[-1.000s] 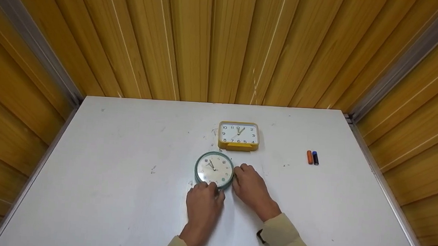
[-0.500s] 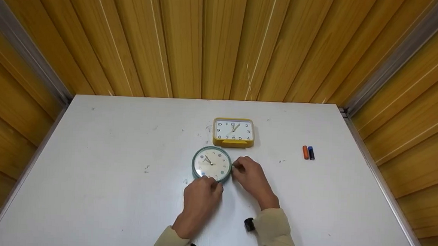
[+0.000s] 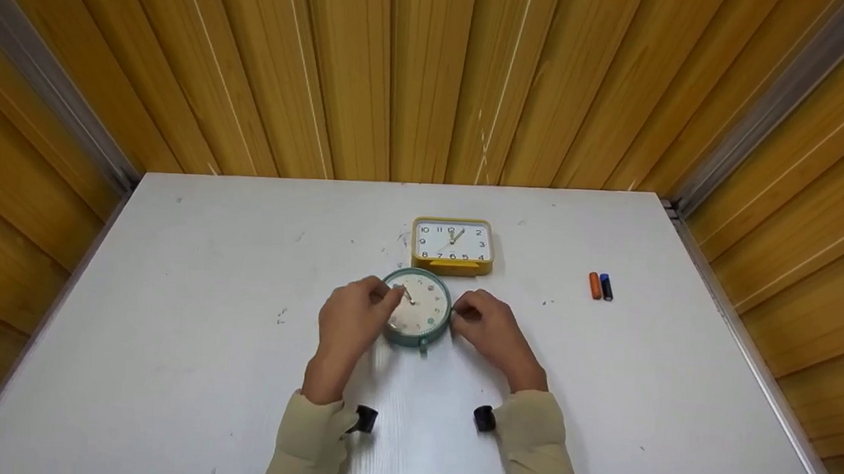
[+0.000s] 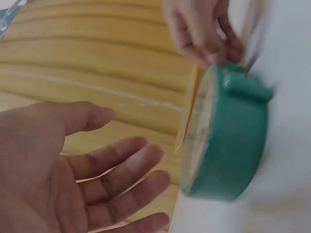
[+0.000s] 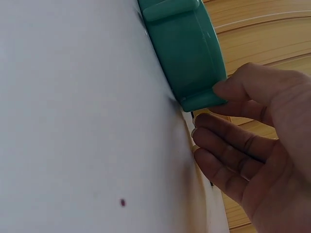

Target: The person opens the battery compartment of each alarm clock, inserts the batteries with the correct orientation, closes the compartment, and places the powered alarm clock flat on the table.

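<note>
Green clock [image 3: 421,314] held at its right rim, left hand [image 3: 349,318] free

At the left, the person's left hand has moved over the last half second from the near edge of the clock to its left side. It has let go: the left wrist view shows thumb and fingers loosely extended, palm bare, apart from the casing, though from the head camera the thumb overlaps the edge of the dial.

Next comes the round green clock, lying face up on the white table [image 3: 172,325]. With the left hand gone from the near edge, a small peg [image 3: 423,348] shows there. As I judge it, this leaves the clock steadied by one hand, with its near edge free.

Just behind it, slightly to the right, lies the rectangular yellow clock [image 3: 454,244]; whether the two touch, I cannot tell.

Right of the green clock, the right hand [image 3: 493,331] has stayed at the rim, pinching it between thumb and forefinger; the other fingers bend loosely beneath, as the right wrist view shows.

Well apart at the far right, an orange cylinder [image 3: 595,286] lies just beside a dark cylinder [image 3: 607,288] with a blue end.
</note>
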`<state>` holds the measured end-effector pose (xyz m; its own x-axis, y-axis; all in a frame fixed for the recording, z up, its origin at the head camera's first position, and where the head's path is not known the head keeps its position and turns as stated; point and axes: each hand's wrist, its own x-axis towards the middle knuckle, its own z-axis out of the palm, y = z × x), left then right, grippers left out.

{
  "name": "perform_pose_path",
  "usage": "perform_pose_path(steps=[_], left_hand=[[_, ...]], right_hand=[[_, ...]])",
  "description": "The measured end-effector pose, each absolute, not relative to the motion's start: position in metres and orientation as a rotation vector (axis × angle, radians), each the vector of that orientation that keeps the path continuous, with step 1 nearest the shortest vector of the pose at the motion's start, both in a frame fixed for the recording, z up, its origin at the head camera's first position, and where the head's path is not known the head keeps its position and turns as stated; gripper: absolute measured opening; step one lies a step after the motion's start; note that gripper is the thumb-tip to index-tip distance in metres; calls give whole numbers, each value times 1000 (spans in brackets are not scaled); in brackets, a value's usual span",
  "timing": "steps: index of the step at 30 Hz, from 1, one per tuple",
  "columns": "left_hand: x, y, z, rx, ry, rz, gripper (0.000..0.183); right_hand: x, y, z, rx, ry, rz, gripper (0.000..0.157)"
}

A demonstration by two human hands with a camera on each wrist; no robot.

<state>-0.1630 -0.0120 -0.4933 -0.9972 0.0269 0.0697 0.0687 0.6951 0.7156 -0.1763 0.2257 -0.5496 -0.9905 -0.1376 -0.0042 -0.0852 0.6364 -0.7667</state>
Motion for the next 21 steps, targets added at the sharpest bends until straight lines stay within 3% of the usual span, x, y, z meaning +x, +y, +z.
perform_pose_path(steps=[4,14,21], left_hand=[[-165,-22,-498,0,-2816,-1205,27],[-168,-39,-520,-249,-3131,-1172,59],[-164,-38,-530,-204,-3128,-1261,72]], right_hand=[[-175,229,-548,-178,2759,-1300,10],[-175,234,-549,-220,2720,-1344,9],[-175,234,-549,-213,2725,-1316,9]])
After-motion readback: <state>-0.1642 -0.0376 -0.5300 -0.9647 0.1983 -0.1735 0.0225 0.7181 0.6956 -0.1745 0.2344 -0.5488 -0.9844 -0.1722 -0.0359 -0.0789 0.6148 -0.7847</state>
